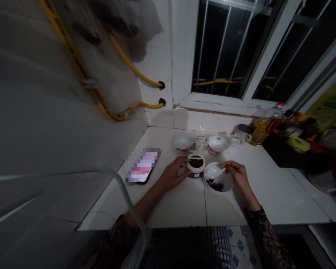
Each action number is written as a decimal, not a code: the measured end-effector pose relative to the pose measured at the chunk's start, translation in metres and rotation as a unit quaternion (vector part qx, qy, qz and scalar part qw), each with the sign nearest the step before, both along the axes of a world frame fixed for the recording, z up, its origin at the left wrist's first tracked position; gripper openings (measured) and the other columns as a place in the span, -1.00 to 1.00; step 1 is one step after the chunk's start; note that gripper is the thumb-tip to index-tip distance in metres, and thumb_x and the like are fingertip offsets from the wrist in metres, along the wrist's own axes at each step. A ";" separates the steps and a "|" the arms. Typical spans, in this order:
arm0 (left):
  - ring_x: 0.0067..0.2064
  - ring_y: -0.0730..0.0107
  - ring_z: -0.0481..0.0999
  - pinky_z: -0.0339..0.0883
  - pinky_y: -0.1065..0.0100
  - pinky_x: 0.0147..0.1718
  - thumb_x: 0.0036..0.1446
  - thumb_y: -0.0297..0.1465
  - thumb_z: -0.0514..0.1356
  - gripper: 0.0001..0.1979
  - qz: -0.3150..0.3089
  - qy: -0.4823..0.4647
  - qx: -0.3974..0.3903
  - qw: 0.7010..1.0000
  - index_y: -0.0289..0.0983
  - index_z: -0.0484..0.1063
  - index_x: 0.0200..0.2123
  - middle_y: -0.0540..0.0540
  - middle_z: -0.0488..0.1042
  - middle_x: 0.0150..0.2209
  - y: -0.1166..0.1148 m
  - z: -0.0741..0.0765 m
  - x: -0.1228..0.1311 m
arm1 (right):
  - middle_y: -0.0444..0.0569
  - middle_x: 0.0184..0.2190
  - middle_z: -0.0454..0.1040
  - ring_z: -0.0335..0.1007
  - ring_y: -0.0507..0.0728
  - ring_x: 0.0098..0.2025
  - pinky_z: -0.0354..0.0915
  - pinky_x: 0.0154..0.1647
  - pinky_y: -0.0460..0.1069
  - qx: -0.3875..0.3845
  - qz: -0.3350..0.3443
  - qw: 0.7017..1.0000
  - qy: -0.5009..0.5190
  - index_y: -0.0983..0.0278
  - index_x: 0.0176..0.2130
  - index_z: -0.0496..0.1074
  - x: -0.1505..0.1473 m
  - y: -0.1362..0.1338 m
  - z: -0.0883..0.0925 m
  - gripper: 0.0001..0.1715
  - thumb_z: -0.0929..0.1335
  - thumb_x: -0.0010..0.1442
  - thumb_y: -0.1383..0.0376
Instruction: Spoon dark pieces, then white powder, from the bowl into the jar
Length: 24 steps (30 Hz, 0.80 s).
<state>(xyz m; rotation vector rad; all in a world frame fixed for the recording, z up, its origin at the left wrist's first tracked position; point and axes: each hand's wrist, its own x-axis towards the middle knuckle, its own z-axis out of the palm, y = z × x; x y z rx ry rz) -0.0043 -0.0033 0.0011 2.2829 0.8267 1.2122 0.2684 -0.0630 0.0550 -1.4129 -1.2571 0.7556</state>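
My left hand curls against the left side of a small squat jar, thumb low and fingers near the rim. Dark brown contents fill the jar, and a pale strip crosses its mouth. In a white bowl just right of it lie several small dark pieces. Over that bowl, my right hand pinches the handle of a small white spoon, whose head dips in beside the dark pieces.
A phone with a lit screen lies left of my left hand. Behind the jar stand a clear bowl, a glass container and a white patterned bowl. An oil bottle and a black box occupy the right.
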 end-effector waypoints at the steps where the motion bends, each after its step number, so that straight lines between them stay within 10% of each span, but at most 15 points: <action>1: 0.02 0.21 0.51 0.53 0.21 -0.14 0.22 -0.31 0.20 -0.67 0.000 0.000 0.000 1.000 -0.17 0.31 0.04 -0.20 0.40 0.07 0.000 0.000 0.000 | -0.14 -0.69 0.43 0.33 0.08 -0.56 0.24 -0.40 -0.03 0.003 -0.004 1.000 0.007 0.24 -0.50 0.50 0.001 0.000 0.000 -0.79 0.37 -0.06 0.15; 24: 0.03 0.21 0.51 0.52 0.19 -0.12 0.22 -0.29 0.19 -0.67 -0.003 -0.004 -0.001 1.000 -0.17 0.32 0.04 -0.20 0.41 0.07 0.000 -0.001 0.000 | -0.12 -0.58 0.46 0.39 0.12 -0.46 0.28 -0.30 0.02 0.103 -0.044 0.993 -0.031 0.23 -0.38 0.49 -0.011 0.021 0.023 -0.74 0.34 0.08 0.10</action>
